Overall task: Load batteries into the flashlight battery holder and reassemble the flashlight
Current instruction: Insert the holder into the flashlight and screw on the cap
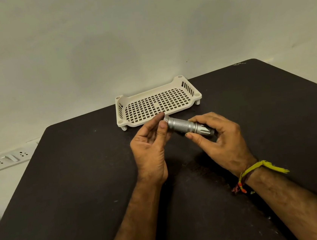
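The fingers (203,119) of the right hand (222,142) curl around the head end of a silver flashlight (186,126), thumb pressed underneath against the knurled barrel and the other fingers wrapped over the top of the dark, fluted head. The fingers of the left hand (149,146) pinch narrowly at the opposite, tail end, thumb and forefinger closed on the rim of the end cap (166,119); whether the cap is fully seated cannot be told. The flashlight is held above the dark bench (82,187), lying roughly level, with its tail pointing left and slightly away and its head toward the right. Just beyond the hands, near the far edge of the bench, stands a cream plastic tray (177,82) with a perforated floor, slatted end walls and short feet. Yellow and red threads (258,169) are tied around the right wrist. At left, a white wall socket plate (8,159) sits on the pale wall (104,37) behind the bench.
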